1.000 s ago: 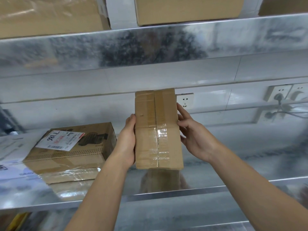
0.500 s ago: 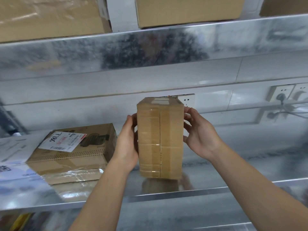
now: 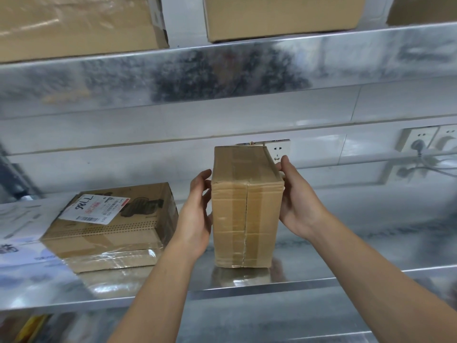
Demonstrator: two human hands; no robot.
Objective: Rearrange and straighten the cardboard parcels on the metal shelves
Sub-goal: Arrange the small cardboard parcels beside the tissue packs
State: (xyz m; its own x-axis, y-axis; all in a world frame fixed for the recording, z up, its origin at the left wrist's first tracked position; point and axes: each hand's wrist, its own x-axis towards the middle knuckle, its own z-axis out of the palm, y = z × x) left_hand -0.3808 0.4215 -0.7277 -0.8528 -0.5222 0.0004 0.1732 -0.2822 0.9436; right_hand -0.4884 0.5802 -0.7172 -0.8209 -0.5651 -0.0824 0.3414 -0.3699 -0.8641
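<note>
A tall brown taped parcel (image 3: 244, 219) stands upright on the shiny metal shelf (image 3: 346, 276), near its front edge. My left hand (image 3: 195, 216) holds its left side and my right hand (image 3: 299, 199) holds its right side, with the thumb up by the top corner. The fingers of both hands reach behind the parcel and are hidden. A flat brown parcel (image 3: 118, 231) with a white label lies skewed on the same shelf, to the left of my left hand and apart from the tall parcel.
The upper shelf (image 3: 222, 75) carries large cardboard boxes (image 3: 74, 21) (image 3: 282, 16). Wall sockets (image 3: 418, 139) with plugged cables sit behind the shelf at right. A white printed package (image 3: 17, 219) lies at the far left. Bare shelf extends to the right.
The tall parcel has come down from the air and tipped upright, so its base now rests on the shelf. Both hands stayed on its sides and moved down with it.
</note>
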